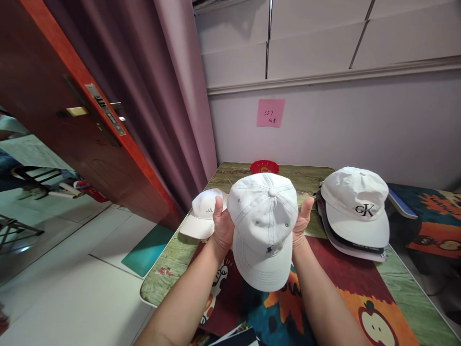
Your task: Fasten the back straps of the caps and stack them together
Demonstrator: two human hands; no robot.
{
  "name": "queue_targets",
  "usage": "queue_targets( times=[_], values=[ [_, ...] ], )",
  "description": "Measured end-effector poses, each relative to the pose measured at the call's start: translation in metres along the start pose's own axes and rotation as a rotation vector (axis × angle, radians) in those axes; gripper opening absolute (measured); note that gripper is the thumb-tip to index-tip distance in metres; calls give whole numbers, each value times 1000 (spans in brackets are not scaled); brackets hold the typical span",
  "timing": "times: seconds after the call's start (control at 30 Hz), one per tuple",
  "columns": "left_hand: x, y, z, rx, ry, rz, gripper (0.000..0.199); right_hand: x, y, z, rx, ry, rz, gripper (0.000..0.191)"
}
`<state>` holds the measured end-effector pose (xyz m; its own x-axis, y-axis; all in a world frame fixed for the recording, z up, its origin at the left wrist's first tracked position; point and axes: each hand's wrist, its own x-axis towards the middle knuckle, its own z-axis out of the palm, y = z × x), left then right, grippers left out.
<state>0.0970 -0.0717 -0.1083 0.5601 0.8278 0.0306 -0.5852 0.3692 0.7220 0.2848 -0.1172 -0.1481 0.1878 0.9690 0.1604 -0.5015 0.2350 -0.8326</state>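
Observation:
A white baseball cap [264, 216] with a small dark blue emblem above its brim is between my two hands, brim toward me. My left hand [224, 227] supports its left side, thumb pointing up and the other fingers hidden behind the cap. On the opposite side, my right hand [301, 226] holds it the same way. A white cap with a three-stripe logo [205, 211] lies at the table's left, just beyond my left hand. To the right, a white cap with black CK lettering [355, 206] tops a stack of caps.
The wood-patterned table [169, 269] carries a colourful printed mat [338, 269]. A red scalloped dish [264, 166] sits at the back edge, below a pink note [271, 113] on the wall. An open door [108, 144] and purple curtain [162, 96] stand left.

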Motion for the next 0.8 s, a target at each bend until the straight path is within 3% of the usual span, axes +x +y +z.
queue_targets(
  times=[0.07, 0.23, 0.3, 0.43, 0.57, 0.7, 0.8],
  values=[
    [7, 5, -4, 58, 16, -24, 86, 4, -4, -2, 56, 30, 20, 99],
    [37, 23, -10, 183, 38, -190, 58, 21, -17, -11, 64, 177, 13, 49],
    [49, 32, -7, 220, 56, -230, 48, 26, -22, -17, 74, 231, -5, 38],
    [66, 55, 14, 310, 44, -117, 32, 24, -37, -22, 64, 281, -129, 28],
    [75, 72, 32, 520, -157, 19, 28, 19, -47, -28, -86, 266, -333, 34],
    [77, 63, 13, 853, -235, 90, 21, 18, -51, -48, -530, 224, -342, 18],
    [70, 42, -18, 1083, -230, 21, 17, 14, -57, -63, -843, 1, -149, 15]
  ],
)
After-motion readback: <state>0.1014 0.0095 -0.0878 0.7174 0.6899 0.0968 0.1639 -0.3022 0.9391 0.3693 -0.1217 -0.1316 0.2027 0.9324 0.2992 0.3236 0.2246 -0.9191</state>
